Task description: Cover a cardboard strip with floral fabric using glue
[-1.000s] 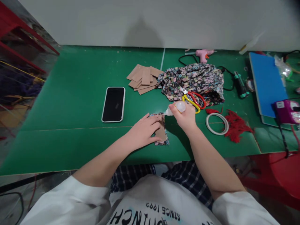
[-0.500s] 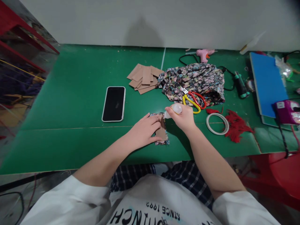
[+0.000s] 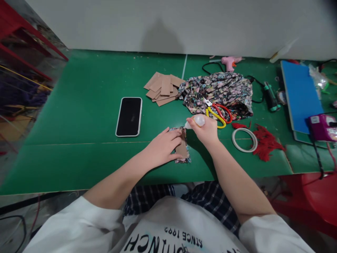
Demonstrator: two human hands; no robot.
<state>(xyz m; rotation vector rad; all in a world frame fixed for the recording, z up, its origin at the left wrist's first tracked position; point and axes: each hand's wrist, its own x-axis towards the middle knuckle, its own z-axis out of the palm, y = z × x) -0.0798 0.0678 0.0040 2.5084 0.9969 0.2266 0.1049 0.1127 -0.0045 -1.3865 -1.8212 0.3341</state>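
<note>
A small cardboard rectangle (image 3: 181,150) lies on a frayed piece of floral fabric (image 3: 184,160) that sticks out around its edges. My left hand (image 3: 166,146) rests on the cardboard, fingers stretched out and partly covering it. In my right hand (image 3: 206,131) is a small whitish glue bottle (image 3: 198,121), tilted so its nozzle meets the far right corner of the fabric. Whether any glue shows there is too small to tell. Just beyond my right hand, scissors (image 3: 218,113) with one red and one yellow handle lie partly on a crumpled floral cloth (image 3: 218,89).
On the green table (image 3: 73,105) are a phone (image 3: 129,117), stacked cardboard pieces (image 3: 164,88), a tape roll (image 3: 244,140) and red threads (image 3: 267,142). Farther back lies a pink glue gun (image 3: 230,63). Rightward are a green-black tool (image 3: 271,97), a blue board (image 3: 301,95) and a purple box (image 3: 323,125).
The bottle's nozzle has shifted slightly up to the far corner of the fabric. My left hand stays on the cardboard. The whole view has moved a little.
</note>
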